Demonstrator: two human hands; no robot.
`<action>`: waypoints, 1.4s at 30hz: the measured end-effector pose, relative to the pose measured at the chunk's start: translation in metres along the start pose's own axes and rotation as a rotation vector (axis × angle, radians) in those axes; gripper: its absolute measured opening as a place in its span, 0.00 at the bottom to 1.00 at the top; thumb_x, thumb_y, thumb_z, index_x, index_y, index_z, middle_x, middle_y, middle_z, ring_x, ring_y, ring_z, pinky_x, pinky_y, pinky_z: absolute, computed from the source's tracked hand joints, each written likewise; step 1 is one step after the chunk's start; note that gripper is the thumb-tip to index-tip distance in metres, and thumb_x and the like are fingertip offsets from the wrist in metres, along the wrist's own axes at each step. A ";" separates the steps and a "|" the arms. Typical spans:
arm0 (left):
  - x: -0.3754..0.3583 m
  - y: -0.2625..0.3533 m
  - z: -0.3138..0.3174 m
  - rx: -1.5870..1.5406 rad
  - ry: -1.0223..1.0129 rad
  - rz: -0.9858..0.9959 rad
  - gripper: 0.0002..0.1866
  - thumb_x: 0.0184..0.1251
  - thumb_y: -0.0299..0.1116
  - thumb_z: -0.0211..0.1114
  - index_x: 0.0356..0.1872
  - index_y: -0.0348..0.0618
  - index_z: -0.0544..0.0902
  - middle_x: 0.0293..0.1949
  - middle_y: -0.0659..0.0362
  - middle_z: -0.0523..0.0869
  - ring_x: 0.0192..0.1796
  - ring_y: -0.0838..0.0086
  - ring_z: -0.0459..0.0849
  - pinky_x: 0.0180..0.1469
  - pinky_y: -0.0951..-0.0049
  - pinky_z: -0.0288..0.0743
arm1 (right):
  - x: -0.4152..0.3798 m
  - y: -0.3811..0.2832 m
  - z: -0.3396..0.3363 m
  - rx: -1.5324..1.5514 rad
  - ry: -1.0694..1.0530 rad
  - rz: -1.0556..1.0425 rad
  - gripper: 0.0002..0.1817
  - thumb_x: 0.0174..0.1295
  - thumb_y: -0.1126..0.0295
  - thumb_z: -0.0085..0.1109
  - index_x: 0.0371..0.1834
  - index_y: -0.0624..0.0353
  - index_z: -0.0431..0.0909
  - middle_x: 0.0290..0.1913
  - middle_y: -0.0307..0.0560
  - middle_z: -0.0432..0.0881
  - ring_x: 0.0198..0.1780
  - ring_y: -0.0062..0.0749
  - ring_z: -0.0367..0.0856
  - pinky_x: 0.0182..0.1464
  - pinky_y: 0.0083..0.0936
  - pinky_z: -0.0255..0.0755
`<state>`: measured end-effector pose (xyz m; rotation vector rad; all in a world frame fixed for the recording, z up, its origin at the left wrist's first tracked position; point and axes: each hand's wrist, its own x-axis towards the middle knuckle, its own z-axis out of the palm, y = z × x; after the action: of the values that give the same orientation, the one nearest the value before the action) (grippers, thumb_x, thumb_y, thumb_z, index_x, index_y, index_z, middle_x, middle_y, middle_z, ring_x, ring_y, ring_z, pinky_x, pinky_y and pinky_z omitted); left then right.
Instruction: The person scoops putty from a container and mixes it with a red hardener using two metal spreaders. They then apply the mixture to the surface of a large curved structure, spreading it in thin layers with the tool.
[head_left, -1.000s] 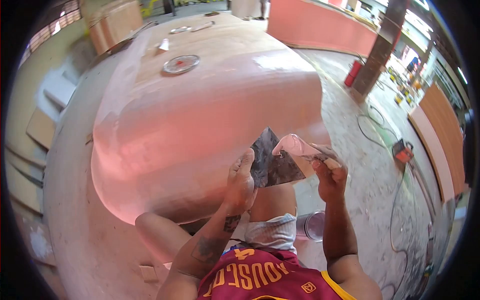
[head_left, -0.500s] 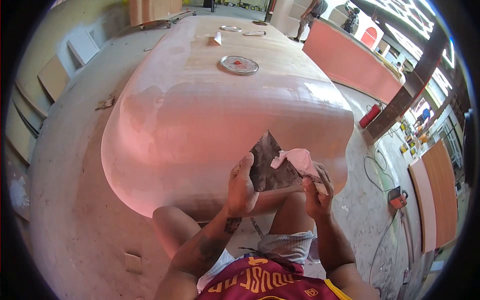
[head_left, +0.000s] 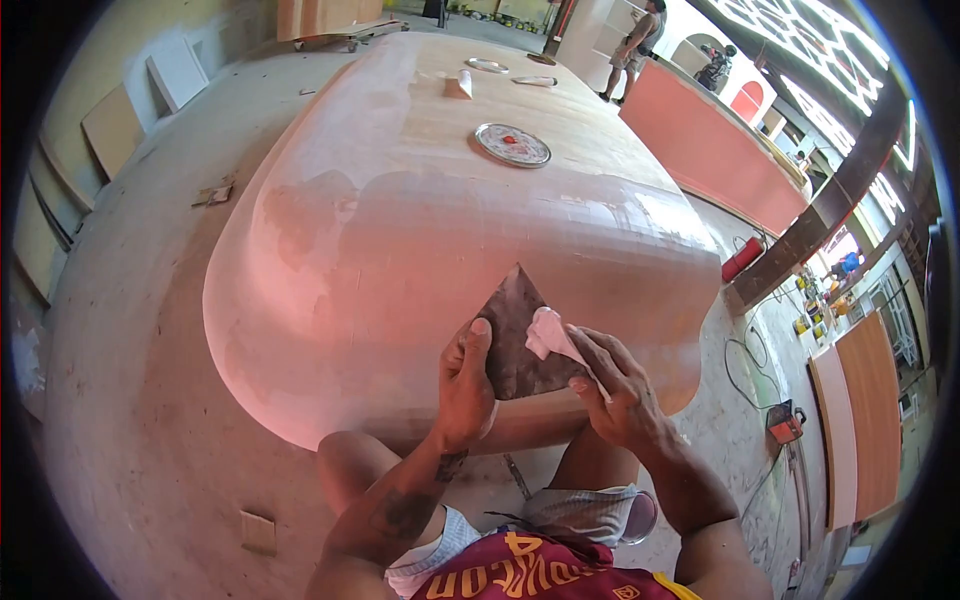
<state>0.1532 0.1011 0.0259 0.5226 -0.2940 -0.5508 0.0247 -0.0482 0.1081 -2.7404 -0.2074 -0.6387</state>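
My left hand grips the left edge of a dark, smeared, flat putty board, thumb on its face. The board is held tilted, one corner pointing up. In my right hand is a thin putty spreader, seen nearly edge-on and partly covered by the fingers. A lump of soft pink putty sits between the spreader and the board, touching both. Just beyond my hands is the curved end of a large pink-coated form.
On top of the form are a round metal lid with a red dab, tubes, and another ring-shaped lid. A red-and-black tool with a cord lies on the floor at right. A person stands by a pink panel.
My right hand has turned over the board, so the spreader now stands more edge-on with the putty pressed toward the board. Both hands shifted slightly left; the camera view tilted a little.
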 end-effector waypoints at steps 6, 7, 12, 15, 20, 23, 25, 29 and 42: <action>0.001 0.001 -0.005 -0.048 0.012 0.034 0.22 0.88 0.44 0.52 0.59 0.34 0.82 0.54 0.56 0.88 0.53 0.76 0.86 0.59 0.70 0.81 | 0.017 -0.007 -0.011 -0.057 -0.197 0.025 0.32 0.74 0.66 0.62 0.78 0.66 0.66 0.67 0.62 0.76 0.65 0.57 0.78 0.65 0.44 0.76; 0.001 -0.001 -0.008 -0.045 0.032 0.041 0.22 0.88 0.45 0.52 0.59 0.33 0.82 0.54 0.56 0.88 0.53 0.75 0.87 0.59 0.70 0.82 | 0.019 -0.008 -0.012 -0.073 -0.217 0.026 0.32 0.74 0.65 0.62 0.77 0.66 0.66 0.66 0.62 0.76 0.65 0.57 0.78 0.65 0.43 0.76; 0.001 0.001 -0.014 -0.058 0.034 0.075 0.21 0.88 0.45 0.53 0.59 0.34 0.81 0.53 0.56 0.88 0.53 0.74 0.87 0.58 0.69 0.82 | 0.026 -0.010 -0.011 -0.168 -0.273 0.015 0.29 0.76 0.62 0.60 0.74 0.68 0.69 0.59 0.60 0.77 0.59 0.54 0.81 0.60 0.43 0.78; 0.002 -0.004 -0.027 -0.064 0.023 0.084 0.21 0.88 0.44 0.53 0.60 0.35 0.80 0.53 0.55 0.88 0.54 0.72 0.87 0.59 0.66 0.83 | 0.029 -0.014 -0.012 -0.176 -0.339 0.061 0.28 0.76 0.61 0.59 0.72 0.68 0.71 0.54 0.58 0.78 0.53 0.52 0.83 0.56 0.44 0.80; 0.002 -0.010 -0.032 -0.097 0.065 0.082 0.21 0.87 0.45 0.54 0.59 0.35 0.81 0.52 0.56 0.88 0.53 0.72 0.87 0.58 0.66 0.84 | 0.030 -0.018 -0.021 -0.149 -0.417 0.119 0.25 0.77 0.62 0.58 0.69 0.67 0.73 0.51 0.59 0.79 0.50 0.53 0.84 0.54 0.44 0.80; 0.000 0.000 -0.033 0.123 0.179 0.090 0.19 0.86 0.46 0.57 0.51 0.38 0.85 0.49 0.61 0.88 0.48 0.79 0.84 0.54 0.73 0.79 | 0.017 -0.003 -0.022 -0.145 -0.388 0.134 0.20 0.77 0.63 0.56 0.63 0.68 0.77 0.49 0.60 0.81 0.51 0.54 0.85 0.54 0.45 0.80; 0.000 0.002 -0.033 0.040 0.167 0.071 0.19 0.86 0.46 0.57 0.50 0.38 0.85 0.48 0.62 0.88 0.47 0.79 0.84 0.53 0.73 0.79 | 0.018 0.005 -0.031 -0.144 -0.285 0.216 0.18 0.77 0.64 0.56 0.58 0.69 0.78 0.48 0.59 0.82 0.50 0.53 0.85 0.54 0.42 0.81; -0.001 -0.005 -0.037 -0.044 0.114 0.039 0.18 0.86 0.43 0.56 0.56 0.36 0.83 0.51 0.57 0.89 0.51 0.72 0.88 0.57 0.67 0.84 | 0.011 0.025 -0.045 0.212 -0.209 0.461 0.13 0.78 0.69 0.55 0.53 0.69 0.80 0.45 0.52 0.84 0.46 0.40 0.87 0.54 0.33 0.80; -0.005 -0.015 -0.026 -0.022 0.141 -0.015 0.17 0.87 0.39 0.55 0.56 0.36 0.84 0.52 0.57 0.89 0.52 0.74 0.88 0.59 0.68 0.82 | -0.024 0.015 0.021 0.760 0.279 0.527 0.11 0.78 0.73 0.56 0.54 0.68 0.83 0.47 0.40 0.86 0.50 0.21 0.82 0.53 0.23 0.75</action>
<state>0.1535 0.1031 -0.0040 0.5398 -0.1501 -0.5285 0.0148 -0.0571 0.0753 -1.8385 0.2791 -0.6129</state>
